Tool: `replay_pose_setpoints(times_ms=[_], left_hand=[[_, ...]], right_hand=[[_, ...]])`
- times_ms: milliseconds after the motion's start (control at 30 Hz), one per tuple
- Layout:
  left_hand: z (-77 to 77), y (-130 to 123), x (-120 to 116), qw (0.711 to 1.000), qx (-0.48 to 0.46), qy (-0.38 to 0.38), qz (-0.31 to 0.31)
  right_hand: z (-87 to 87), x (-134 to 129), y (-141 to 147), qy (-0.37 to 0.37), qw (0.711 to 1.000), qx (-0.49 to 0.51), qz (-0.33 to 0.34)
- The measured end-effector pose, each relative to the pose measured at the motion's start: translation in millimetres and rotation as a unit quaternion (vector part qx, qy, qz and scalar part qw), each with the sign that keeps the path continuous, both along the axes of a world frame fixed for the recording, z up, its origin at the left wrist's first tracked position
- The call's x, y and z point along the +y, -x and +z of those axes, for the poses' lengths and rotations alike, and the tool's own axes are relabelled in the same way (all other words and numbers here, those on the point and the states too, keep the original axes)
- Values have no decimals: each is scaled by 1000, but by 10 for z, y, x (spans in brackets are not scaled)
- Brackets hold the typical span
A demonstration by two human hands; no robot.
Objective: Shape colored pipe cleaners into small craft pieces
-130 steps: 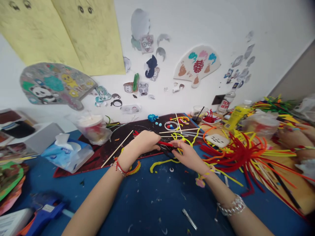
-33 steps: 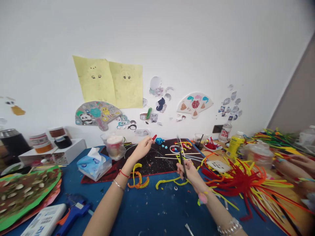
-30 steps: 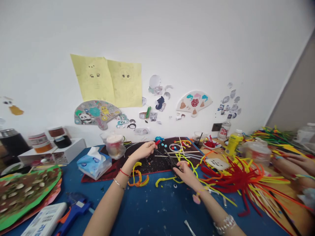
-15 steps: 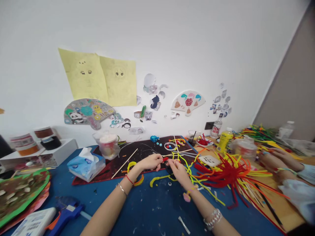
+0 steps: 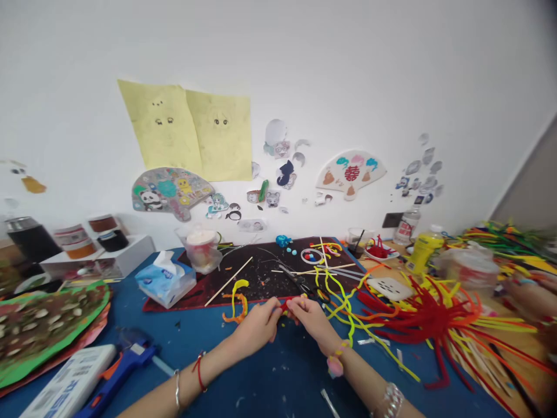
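Note:
My left hand [image 5: 260, 322] and my right hand [image 5: 310, 316] meet above the blue table near its middle. Both have their fingertips closed on a small red pipe cleaner piece [image 5: 286, 304], mostly covered by the fingers. A bit of yellow shows beneath it; whether it is joined to the red cannot be told. Left of my hands lies a bent yellow and orange pipe cleaner shape [image 5: 235, 302]. Just behind them are dark-handled scissors [image 5: 307, 285] on the black mat [image 5: 265, 270]. Long yellow pipe cleaners [image 5: 348, 307] trail beside my right hand.
A heap of red pipe cleaners [image 5: 435, 316] spreads at right, near a yellow bottle [image 5: 425, 251]. Another person's hand [image 5: 524, 293] is blurred at the right edge. To the left are a tissue pack [image 5: 166, 281], a blue glue gun [image 5: 126, 371] and a white box [image 5: 72, 380].
The view has swung left, so the table's things sit further right. My hands have come lower and closer together around the red piece. The yellow strip seen lying below them no longer shows there.

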State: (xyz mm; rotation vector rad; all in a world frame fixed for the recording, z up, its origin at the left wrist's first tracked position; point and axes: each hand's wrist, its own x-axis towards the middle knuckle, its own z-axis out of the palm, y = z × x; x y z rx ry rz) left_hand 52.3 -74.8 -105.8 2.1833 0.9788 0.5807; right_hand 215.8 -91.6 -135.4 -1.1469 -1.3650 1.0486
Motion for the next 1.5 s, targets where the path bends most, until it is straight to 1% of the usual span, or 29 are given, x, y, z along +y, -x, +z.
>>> replay_pose_setpoints(times_ms=[100,200,267,333,400,467,500,567,633,700,767,800,867,933,1033,1167,1233,1367,1433,1500], left_hand=[[-36,148,-63,999,27,-17,38],[-62,290,-78,991,93,-72,69],[-96,373,-82,977,153,-128,81],[-144,438,-88,959,203,-181,84],[-196,481,-95,942,228,-230,86],[-233,504,-106,931,219,-276,91],[-241,508,-114,930,201,-292,93],[-230,500,-140,941,140,-297,87],[-192,473,-182,960,46,-264,80],[-148,431,-238,976,-55,-196,72],[-121,381,-300,980,-149,-107,82],[-115,355,-330,975,-190,-58,95],[-114,309,-383,957,-258,34,128],[-113,272,-421,936,-303,102,150],[-105,246,-434,907,-349,171,162],[-130,251,-381,850,-417,266,183],[-159,256,-351,832,-432,293,189],[-191,253,-330,813,-451,322,180],[-188,252,-327,807,-458,329,174],[-182,257,-313,808,-459,326,173]], right_hand=[[35,-53,52,15,999,31,-1],[83,-85,25,31,994,104,-29],[113,-93,-28,36,982,181,-32],[135,-89,-96,47,965,257,-26],[141,-71,-166,66,948,309,-32],[131,-45,-224,81,936,340,-46],[124,-33,-245,86,931,350,-50],[112,-19,-265,91,928,358,-50],[112,-24,-258,92,930,353,-48],[120,-44,-233,87,935,340,-48],[127,-68,-203,78,940,328,-51],[127,-78,-189,72,943,322,-53],[120,-94,-166,60,948,306,-60],[115,-108,-143,49,955,286,-66],[137,-144,-94,43,965,251,-69],[208,-225,14,29,979,188,-69],[230,-261,71,28,986,149,-64],[218,-307,164,22,997,69,-23],[201,-329,198,6,1000,24,-13],[187,-357,225,-23,999,-38,-18]])
